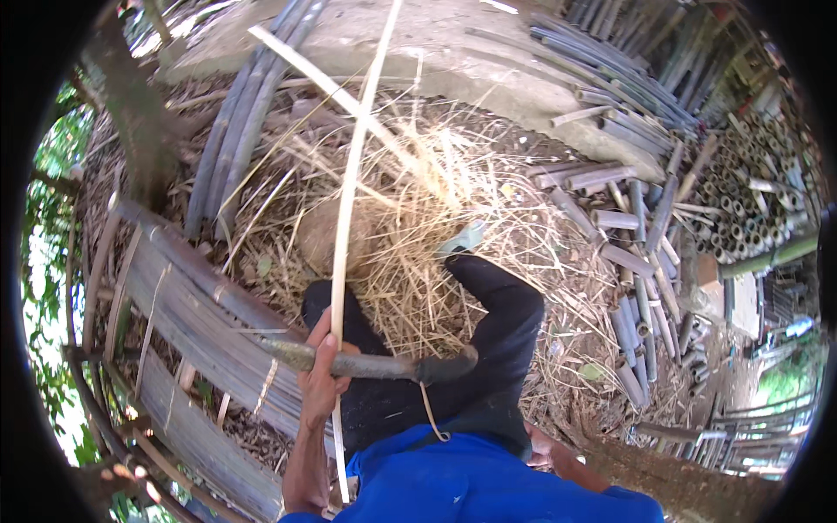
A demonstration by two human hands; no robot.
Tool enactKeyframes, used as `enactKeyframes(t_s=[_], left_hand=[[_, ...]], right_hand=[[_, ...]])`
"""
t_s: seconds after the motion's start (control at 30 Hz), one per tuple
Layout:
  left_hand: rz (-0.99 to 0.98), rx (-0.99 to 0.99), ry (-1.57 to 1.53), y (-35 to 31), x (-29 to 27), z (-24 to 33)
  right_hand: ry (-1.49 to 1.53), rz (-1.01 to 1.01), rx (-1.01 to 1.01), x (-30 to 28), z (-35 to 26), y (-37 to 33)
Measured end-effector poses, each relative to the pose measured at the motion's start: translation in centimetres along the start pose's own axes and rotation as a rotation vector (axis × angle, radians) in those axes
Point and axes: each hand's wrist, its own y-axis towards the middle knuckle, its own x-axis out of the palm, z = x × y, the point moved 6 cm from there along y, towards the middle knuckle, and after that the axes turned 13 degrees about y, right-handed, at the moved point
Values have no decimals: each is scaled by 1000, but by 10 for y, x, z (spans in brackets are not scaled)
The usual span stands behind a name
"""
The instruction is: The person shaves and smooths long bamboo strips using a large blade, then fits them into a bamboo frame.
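While the left hand has its thumb and fingers closed around a long pale bamboo strip, a curved wooden-handled tool crosses the same grip, its thick dark end over the lap and a cord dangling from it. The right hand sits beside the right hip, partly hidden by the blue shirt; whether its fingers are spread or curled, I cannot tell. The strip runs from beside the shirt up past the top edge. Judging by its narrow, even length, it is already split out, though how much trimming remains is unclear. Beyond the knees, shavings cover the ground around a brown rounded block, and a second pale strip slants over them. Farther out, unsplit bamboo poles lie at upper left, cut bamboo pieces at right.
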Motion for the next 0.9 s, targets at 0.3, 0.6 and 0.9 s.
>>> enactKeyframes(t_s=[0.3,0.6,0.9], left_hand=[[92,-56,61,-8,3,-6],[70,64,66,-5,9,7],[100,77,16,2,-1,23]], right_hand=[[-423,-93,222,15,-57,-15],[-1207,169,-1232,227,-254,-118],[-1281,-370,-1266,355,-191,-77]])
